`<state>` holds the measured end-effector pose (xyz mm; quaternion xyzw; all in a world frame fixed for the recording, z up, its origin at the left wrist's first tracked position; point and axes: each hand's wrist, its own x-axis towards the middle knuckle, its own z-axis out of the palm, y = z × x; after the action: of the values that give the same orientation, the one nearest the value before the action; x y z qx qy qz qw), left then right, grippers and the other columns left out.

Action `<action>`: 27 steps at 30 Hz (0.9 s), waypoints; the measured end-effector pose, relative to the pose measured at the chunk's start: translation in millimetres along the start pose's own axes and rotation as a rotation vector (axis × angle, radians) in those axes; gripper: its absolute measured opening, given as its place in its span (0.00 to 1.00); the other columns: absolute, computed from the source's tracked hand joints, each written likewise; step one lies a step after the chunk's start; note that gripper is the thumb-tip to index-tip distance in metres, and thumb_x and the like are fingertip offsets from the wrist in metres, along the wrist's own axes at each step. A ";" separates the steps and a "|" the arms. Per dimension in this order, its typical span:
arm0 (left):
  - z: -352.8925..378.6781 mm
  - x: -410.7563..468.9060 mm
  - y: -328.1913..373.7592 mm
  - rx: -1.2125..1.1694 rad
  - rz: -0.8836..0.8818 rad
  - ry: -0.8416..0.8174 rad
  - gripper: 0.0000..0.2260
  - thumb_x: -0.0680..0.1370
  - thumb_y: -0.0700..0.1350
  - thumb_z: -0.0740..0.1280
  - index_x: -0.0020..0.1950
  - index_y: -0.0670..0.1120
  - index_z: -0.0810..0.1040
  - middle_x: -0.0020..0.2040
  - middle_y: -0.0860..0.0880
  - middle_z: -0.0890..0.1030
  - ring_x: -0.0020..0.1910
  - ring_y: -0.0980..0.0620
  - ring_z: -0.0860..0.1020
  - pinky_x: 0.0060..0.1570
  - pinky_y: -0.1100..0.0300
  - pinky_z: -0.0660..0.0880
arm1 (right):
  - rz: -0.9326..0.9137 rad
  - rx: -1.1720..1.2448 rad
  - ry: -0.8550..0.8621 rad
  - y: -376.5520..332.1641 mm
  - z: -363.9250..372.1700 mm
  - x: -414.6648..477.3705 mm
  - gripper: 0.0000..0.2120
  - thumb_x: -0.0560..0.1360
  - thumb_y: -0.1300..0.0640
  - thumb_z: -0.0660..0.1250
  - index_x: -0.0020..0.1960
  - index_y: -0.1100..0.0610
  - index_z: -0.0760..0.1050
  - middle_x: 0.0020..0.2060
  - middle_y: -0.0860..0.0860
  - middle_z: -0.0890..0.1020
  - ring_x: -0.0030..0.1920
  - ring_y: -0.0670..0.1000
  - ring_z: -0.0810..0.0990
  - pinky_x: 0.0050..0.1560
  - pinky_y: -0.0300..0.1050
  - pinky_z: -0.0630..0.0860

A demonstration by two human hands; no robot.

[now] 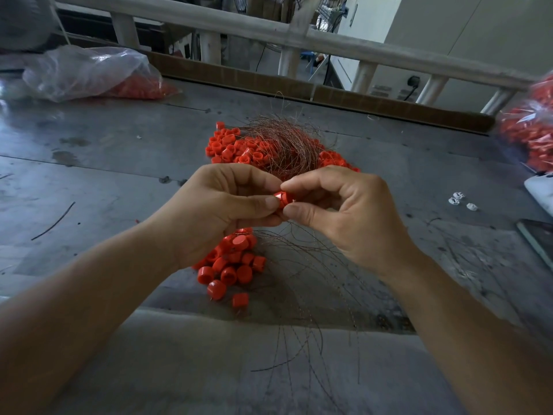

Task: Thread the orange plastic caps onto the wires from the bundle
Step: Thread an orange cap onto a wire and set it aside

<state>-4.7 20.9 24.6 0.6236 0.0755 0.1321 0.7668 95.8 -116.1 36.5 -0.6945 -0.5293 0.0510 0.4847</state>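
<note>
While the grey desk (104, 175) carries the lot, just look how crowded its middle is! Bags first: the left bag (86, 71) of caps slumps at the far left corner and the right bag (529, 130) bulges at the right edge, both well apart from the action.

Next comes the bundle (281, 142), a loose nest of thin coppery wires toward the far edge, lying right on the far pile (233, 145) of orange caps. Trouble could brew there: tug one strand and, I'd judge, its neighbours come along and drag caps with them.

The near pile (233, 262) sits by the near edge under the left wrist, with strands trailing past that edge. A careless forearm could sweep those caps off or snag the strands.

Now the hands, above the desk's middle! The left grip (215, 211) pinches the cap (282, 199) between thumb and forefinger. The right grip (344, 217) pinches it from the other side, fingertips almost meeting.

Is a wire end in the cap's hole? Cannot tell; it is too fine and the fingers hide it. My worry is that so thin a wire buckles or misses the hole. That smooth little cap could also pop from the pinch and vanish among the rest.
</note>
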 end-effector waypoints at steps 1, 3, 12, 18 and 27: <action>0.7 -0.2 0.2 0.001 0.003 0.004 0.07 0.62 0.36 0.67 0.34 0.44 0.83 0.34 0.45 0.83 0.34 0.52 0.82 0.34 0.66 0.78 | -0.001 0.005 0.006 -0.1 0.3 -0.2 0.12 0.66 0.63 0.73 0.46 0.50 0.78 0.41 0.44 0.80 0.41 0.41 0.80 0.42 0.30 0.74; 1.8 -0.1 0.6 0.008 0.010 0.012 0.07 0.61 0.36 0.67 0.34 0.44 0.83 0.34 0.45 0.83 0.33 0.52 0.82 0.34 0.66 0.78 | -0.007 -0.004 0.018 -0.2 0.7 -0.4 0.12 0.66 0.63 0.73 0.45 0.50 0.77 0.40 0.44 0.80 0.41 0.41 0.80 0.41 0.30 0.75; 1.7 0.5 -0.6 0.050 0.027 0.028 0.07 0.60 0.37 0.68 0.34 0.44 0.83 0.33 0.46 0.83 0.33 0.53 0.82 0.34 0.67 0.78 | -0.010 -0.066 0.032 2.2 0.5 -0.7 0.10 0.66 0.63 0.73 0.47 0.56 0.80 0.40 0.45 0.80 0.41 0.41 0.79 0.42 0.30 0.74; 1.9 -0.3 -0.9 0.116 0.058 0.029 0.08 0.59 0.40 0.69 0.36 0.46 0.84 0.34 0.46 0.84 0.34 0.53 0.82 0.35 0.67 0.77 | -0.011 -0.039 0.061 2.8 2.4 -1.0 0.11 0.66 0.63 0.73 0.47 0.54 0.80 0.40 0.44 0.81 0.41 0.42 0.81 0.43 0.34 0.78; 1.5 -2.2 -3.0 0.177 0.101 0.032 0.08 0.61 0.41 0.69 0.37 0.48 0.84 0.36 0.47 0.84 0.37 0.52 0.83 0.37 0.67 0.78 | -0.088 -0.133 0.090 5.9 4.3 -1.9 0.09 0.64 0.62 0.74 0.45 0.62 0.81 0.38 0.50 0.81 0.39 0.45 0.80 0.42 0.35 0.77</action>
<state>-6.1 18.2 21.8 0.6899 0.0676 0.1732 0.6996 96.5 -114.7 29.1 -0.7028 -0.5392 -0.0371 0.4625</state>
